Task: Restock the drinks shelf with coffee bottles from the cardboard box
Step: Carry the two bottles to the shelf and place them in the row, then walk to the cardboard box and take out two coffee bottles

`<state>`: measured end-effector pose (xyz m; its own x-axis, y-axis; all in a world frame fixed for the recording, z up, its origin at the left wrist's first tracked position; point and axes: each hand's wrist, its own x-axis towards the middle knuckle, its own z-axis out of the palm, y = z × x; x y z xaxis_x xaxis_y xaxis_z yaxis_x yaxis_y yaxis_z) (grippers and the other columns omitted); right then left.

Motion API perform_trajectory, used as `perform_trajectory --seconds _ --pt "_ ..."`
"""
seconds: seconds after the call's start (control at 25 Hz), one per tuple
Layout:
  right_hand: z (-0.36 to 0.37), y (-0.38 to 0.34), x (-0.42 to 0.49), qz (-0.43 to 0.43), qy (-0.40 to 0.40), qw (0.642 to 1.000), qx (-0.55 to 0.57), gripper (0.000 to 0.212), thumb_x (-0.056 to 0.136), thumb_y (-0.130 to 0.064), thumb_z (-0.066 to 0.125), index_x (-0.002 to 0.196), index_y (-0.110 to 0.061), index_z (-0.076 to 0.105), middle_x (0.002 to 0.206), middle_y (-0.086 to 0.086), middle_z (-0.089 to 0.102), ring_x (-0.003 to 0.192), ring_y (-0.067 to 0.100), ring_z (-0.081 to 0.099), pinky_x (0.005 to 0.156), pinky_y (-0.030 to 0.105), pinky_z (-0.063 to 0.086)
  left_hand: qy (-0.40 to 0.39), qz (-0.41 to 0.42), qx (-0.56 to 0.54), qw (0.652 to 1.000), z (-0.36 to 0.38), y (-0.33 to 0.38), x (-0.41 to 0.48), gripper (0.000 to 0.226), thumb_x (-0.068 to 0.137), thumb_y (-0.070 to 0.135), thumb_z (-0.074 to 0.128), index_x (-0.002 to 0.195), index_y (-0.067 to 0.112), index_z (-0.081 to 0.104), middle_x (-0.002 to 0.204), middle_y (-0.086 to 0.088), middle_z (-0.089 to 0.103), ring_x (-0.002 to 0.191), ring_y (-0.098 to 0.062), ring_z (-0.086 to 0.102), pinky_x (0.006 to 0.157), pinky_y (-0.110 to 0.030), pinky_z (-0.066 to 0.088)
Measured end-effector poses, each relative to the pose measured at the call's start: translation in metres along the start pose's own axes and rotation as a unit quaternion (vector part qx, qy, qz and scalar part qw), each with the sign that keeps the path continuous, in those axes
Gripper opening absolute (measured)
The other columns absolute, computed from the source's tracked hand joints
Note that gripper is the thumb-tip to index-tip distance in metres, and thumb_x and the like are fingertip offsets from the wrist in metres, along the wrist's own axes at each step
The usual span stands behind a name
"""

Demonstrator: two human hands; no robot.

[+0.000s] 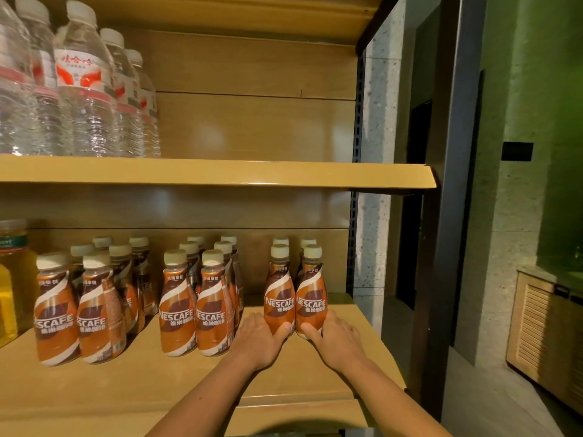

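Observation:
Two brown Nescafe coffee bottles stand upright side by side at the right of the lower shelf (315,383). My left hand (257,340) grips the base of the left bottle (279,298), thumb across its front. My right hand (336,339) grips the base of the right bottle (310,294) the same way. Two more coffee bottles stand right behind this pair. Further left on the shelf stand a middle group of coffee bottles (195,304) and a left group (79,310), several in each. The cardboard box is out of view.
Clear water bottles (79,89) fill the left of the upper shelf (284,176); its right part is bare. A yellow drink bottle (9,279) stands at the far left of the lower shelf. To the right are a dark door frame, a green wall and a slatted wooden cabinet (536,326).

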<state>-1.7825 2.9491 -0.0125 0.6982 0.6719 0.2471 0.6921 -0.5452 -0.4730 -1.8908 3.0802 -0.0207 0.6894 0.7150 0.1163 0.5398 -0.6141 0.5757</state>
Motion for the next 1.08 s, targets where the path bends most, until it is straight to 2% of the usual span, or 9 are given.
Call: perform_trajectory --seconds 0.12,0.2,0.28,0.4,0.52,0.6,0.72,0.96,1.08 --pt "-0.009 -0.007 -0.013 0.021 0.02 0.999 0.019 0.082 0.089 -0.063 0.037 0.147 -0.008 0.018 0.142 0.012 0.046 0.131 0.026 0.043 0.11 0.042 0.033 0.031 -0.006 -0.041 0.999 -0.015 0.019 -0.027 0.089 0.082 0.066 0.045 0.146 0.008 0.021 0.153 -0.014 0.023 0.14 -0.03 0.027 0.113 -0.045 0.029" --pt "-0.023 -0.014 -0.036 0.015 0.047 0.998 0.047 0.088 0.089 -0.062 0.04 0.15 -0.008 0.006 0.147 0.012 0.04 0.136 0.027 0.038 0.111 0.041 0.033 0.075 0.011 -0.06 0.995 -0.025 0.028 -0.049 0.093 0.085 0.056 0.053 0.149 0.005 0.009 0.158 -0.013 0.009 0.145 -0.027 0.014 0.116 -0.041 0.022" --pt "-0.04 -0.026 -0.072 -0.045 0.072 0.993 0.085 0.077 0.093 -0.053 0.043 0.15 -0.011 0.012 0.15 0.008 0.037 0.138 0.023 0.034 0.111 0.034 0.029 0.136 0.079 -0.062 0.986 -0.035 0.033 -0.078 0.087 0.087 0.049 0.055 0.149 0.007 0.011 0.158 -0.009 0.014 0.145 -0.023 0.017 0.114 -0.037 0.023" --pt "-0.075 -0.042 -0.134 -0.151 0.092 0.981 0.078 0.051 0.097 -0.037 0.044 0.143 -0.017 0.032 0.144 0.0 0.044 0.133 0.012 0.037 0.098 0.013 0.022 0.187 0.238 -0.057 0.951 -0.048 0.051 -0.131 0.073 0.089 0.038 0.058 0.147 0.013 0.022 0.152 -0.003 0.027 0.139 -0.017 0.029 0.107 -0.025 0.026" --pt "-0.108 -0.033 -0.169 -0.187 0.14 0.972 -0.021 0.051 0.097 -0.04 0.043 0.142 -0.018 0.034 0.147 0.001 0.041 0.137 0.012 0.033 0.112 0.02 0.021 0.192 0.341 -0.083 0.916 -0.049 0.086 -0.169 0.066 0.091 0.027 0.057 0.147 0.013 0.025 0.152 -0.002 0.028 0.14 -0.015 0.026 0.108 -0.024 0.022" --pt "-0.134 -0.011 -0.189 -0.156 0.187 0.968 -0.059 0.053 0.096 -0.039 0.044 0.143 -0.016 0.034 0.147 0.002 0.04 0.138 0.015 0.033 0.116 0.031 0.026 0.184 0.386 -0.113 0.897 -0.038 0.116 -0.189 0.065 0.091 0.024 0.057 0.147 0.014 0.026 0.153 -0.002 0.027 0.14 -0.013 0.024 0.11 -0.024 0.02" --pt "-0.178 0.038 -0.234 -0.069 0.24 0.962 -0.112 0.053 0.096 -0.036 0.045 0.144 -0.016 0.032 0.148 0.003 0.039 0.139 0.016 0.033 0.114 0.03 0.025 0.134 0.443 -0.143 0.875 -0.003 0.167 -0.224 0.064 0.091 0.024 0.057 0.147 0.014 0.027 0.153 -0.001 0.027 0.14 -0.014 0.025 0.109 -0.022 0.018" --pt "-0.27 0.183 -0.363 0.202 0.246 0.929 -0.189 0.053 0.097 -0.035 0.046 0.143 -0.013 0.032 0.149 0.007 0.036 0.139 0.022 0.03 0.113 0.034 0.027 -0.028 0.515 -0.142 0.845 0.091 0.296 -0.304 0.072 0.092 0.03 0.055 0.15 0.015 0.015 0.157 0.0 0.015 0.143 -0.017 0.018 0.115 -0.031 0.02" --pt "-0.317 0.248 -0.438 0.295 0.246 0.895 -0.228 0.052 0.096 -0.036 0.047 0.142 -0.015 0.036 0.149 0.006 0.038 0.139 0.022 0.032 0.113 0.034 0.027 -0.113 0.537 -0.114 0.828 0.141 0.369 -0.353 0.072 0.089 0.032 0.058 0.148 0.016 0.02 0.154 -0.002 0.023 0.141 -0.019 0.025 0.113 -0.037 0.026"
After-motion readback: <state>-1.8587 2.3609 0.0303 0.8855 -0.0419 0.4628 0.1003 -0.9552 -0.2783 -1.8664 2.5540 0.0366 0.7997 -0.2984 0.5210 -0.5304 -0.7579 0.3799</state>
